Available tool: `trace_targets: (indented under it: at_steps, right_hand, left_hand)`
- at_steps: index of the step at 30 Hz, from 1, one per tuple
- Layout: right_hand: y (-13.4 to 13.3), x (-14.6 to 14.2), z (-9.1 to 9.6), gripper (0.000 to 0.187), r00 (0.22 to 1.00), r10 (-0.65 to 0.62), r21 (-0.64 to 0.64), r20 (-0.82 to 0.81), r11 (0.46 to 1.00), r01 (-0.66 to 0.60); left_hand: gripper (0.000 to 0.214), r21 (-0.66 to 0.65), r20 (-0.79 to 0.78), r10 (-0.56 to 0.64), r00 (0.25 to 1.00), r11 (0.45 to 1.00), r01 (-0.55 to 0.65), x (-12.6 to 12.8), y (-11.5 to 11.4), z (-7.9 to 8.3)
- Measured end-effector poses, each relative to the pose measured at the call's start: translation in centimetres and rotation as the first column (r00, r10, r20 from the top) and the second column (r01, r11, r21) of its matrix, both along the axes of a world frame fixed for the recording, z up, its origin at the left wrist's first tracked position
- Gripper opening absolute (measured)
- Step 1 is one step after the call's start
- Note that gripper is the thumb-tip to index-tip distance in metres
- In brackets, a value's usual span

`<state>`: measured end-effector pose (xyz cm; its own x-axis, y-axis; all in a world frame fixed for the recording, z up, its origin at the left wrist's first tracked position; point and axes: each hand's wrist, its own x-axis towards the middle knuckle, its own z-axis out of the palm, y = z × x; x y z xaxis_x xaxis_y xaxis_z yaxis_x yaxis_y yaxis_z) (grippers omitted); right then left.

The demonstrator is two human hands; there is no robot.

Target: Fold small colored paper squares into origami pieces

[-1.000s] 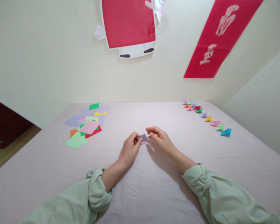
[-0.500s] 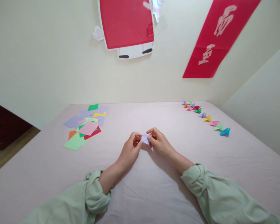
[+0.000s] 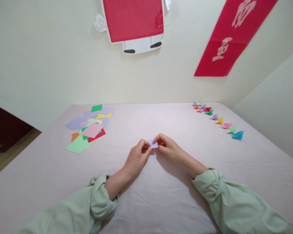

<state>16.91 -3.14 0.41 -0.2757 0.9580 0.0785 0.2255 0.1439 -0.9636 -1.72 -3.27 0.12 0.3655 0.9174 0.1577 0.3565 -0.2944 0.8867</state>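
Observation:
A small folded lilac paper (image 3: 152,144) sits between both hands just above the pale pink cloth (image 3: 161,195). My left hand (image 3: 136,157) pinches its left side with curled fingers. My right hand (image 3: 168,148) pinches its right side, fingers bent over the top edge. Both wrists rest low over the middle of the surface. Most of the paper is hidden by the fingertips.
A loose pile of coloured paper squares (image 3: 90,130) lies at the back left. A row of several small folded paper shapes (image 3: 217,119) runs along the back right. Red paper hangings (image 3: 134,19) are on the wall behind. The surface's left edge drops to a wooden floor (image 3: 9,152).
My right hand moved in and took hold of the lilac paper, which my left hand alone held a second ago. The paper now lies flatter between both pinches.

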Motion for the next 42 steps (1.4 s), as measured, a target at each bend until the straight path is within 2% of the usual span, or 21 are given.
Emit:
trace_targets:
  at_steps: [2,5,8,10,16,26,37,42]
  right_hand:
    - [-0.2,0.1,0.1,0.026,0.996,-0.027,0.062,0.081,0.998,0.022]
    - [-0.4,0.3,0.1,0.022,0.955,-0.082,0.193,0.285,0.981,0.027]
    - [-0.4,0.7,0.0,0.026,0.893,-0.1,0.271,0.439,0.962,-0.025]
    - [-0.3,0.8,-0.1,0.03,0.868,-0.103,0.291,0.486,0.956,-0.05]
    - [-0.2,1.2,-0.1,0.025,0.872,-0.053,0.267,0.486,0.959,-0.091]
    - [0.2,1.8,0.1,0.011,0.914,-0.013,0.19,0.405,0.979,-0.07]
    - [0.1,0.2,0.0,0.01,0.828,-0.17,0.265,0.534,0.964,0.027]
    - [0.0,-0.3,0.1,0.01,0.778,-0.207,0.282,0.593,0.959,0.041]
  left_hand:
    - [0.004,0.016,-0.041,-0.008,0.999,1.0,0.009,0.0,-0.1,0.0]
    - [0.004,0.122,-0.207,-0.039,0.977,0.99,0.066,-0.1,-0.2,0.0]
    - [0.006,0.241,-0.373,-0.026,0.927,0.962,0.124,-0.2,-0.2,0.0]
    - [0.007,0.285,-0.428,-0.006,0.904,0.948,0.141,-0.3,-0.2,0.1]
    - [0.018,0.323,-0.516,-0.074,0.853,0.906,0.274,-0.7,-0.3,0.4]
    - [0.02,0.34,-0.614,-0.055,0.787,0.882,0.327,-0.8,-1.0,0.5]
    - [0.021,0.322,-0.567,-0.092,0.818,0.889,0.324,-0.8,-1.6,0.4]
    - [0.026,0.277,-0.605,-0.114,0.788,0.897,0.343,-0.6,-1.7,0.6]
